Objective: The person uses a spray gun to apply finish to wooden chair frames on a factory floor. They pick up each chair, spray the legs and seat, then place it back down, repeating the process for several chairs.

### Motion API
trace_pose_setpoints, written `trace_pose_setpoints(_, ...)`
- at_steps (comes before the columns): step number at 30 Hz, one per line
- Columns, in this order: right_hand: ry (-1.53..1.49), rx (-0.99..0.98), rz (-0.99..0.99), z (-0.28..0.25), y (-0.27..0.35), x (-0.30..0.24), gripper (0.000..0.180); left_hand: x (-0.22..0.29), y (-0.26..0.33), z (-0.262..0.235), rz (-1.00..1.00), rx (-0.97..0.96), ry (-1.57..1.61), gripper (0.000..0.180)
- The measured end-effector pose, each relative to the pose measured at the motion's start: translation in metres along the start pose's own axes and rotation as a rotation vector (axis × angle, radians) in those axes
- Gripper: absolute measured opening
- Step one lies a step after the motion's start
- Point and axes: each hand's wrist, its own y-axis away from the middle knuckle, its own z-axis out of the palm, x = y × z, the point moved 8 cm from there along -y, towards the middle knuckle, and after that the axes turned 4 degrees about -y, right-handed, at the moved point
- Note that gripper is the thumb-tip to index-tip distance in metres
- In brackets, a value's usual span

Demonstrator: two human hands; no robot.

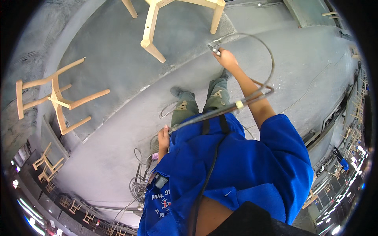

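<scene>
My right hand [227,59], arm stretched forward, is closed round a small metal spray gun [214,50]. A thin grey hose [270,55] loops from near the gun back over my right forearm. My left hand [163,138] is low at my left side, beside the end of a hose bundle [212,114] that crosses in front of my waist; its fingers are partly hidden, and whether it grips anything is unclear. Ahead of the gun, apart from it, is a pale wooden chair frame [151,23], cut off by the top edge. Another wooden chair frame [59,98] is at the left.
A raised grey panel [118,70] with a pale edge lies beyond my feet. Coiled hoses and cables [138,188] hang at my lower left. Further chair frames [48,163] stand in rows along both sides. A thin cable [311,84] runs over the floor at right.
</scene>
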Motion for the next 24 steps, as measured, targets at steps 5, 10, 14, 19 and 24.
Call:
trace_pose_setpoints(5, 0.223, 0.087, -0.101, -0.060, 0.025, -0.084, 0.042, -0.040, -0.010, -0.002, -0.223, -0.007, 0.313, 0.060)
trace_pose_setpoints(10, 0.148, 0.509, -0.314, -0.162, 0.110, -0.139, 0.031, -0.021, -0.018, 0.008, 0.024, -0.155, 0.181, 0.059)
trace_pose_setpoints(14, -0.204, 0.771, -0.167, -0.211, 0.139, -0.123, 0.031, -0.018, -0.018, 0.015, 0.068, -0.041, 0.272, 0.056)
trace_pose_setpoints(19, -0.698, 0.576, 0.047, -0.185, 0.087, -0.094, 0.034, -0.015, -0.002, 0.005, -0.006, 0.036, 0.205, 0.054)
trace_pose_setpoints(24, -0.787, 0.368, -0.142, -0.148, 0.048, -0.124, 0.039, 0.014, 0.025, 0.015, 0.090, 0.114, 0.138, 0.052)
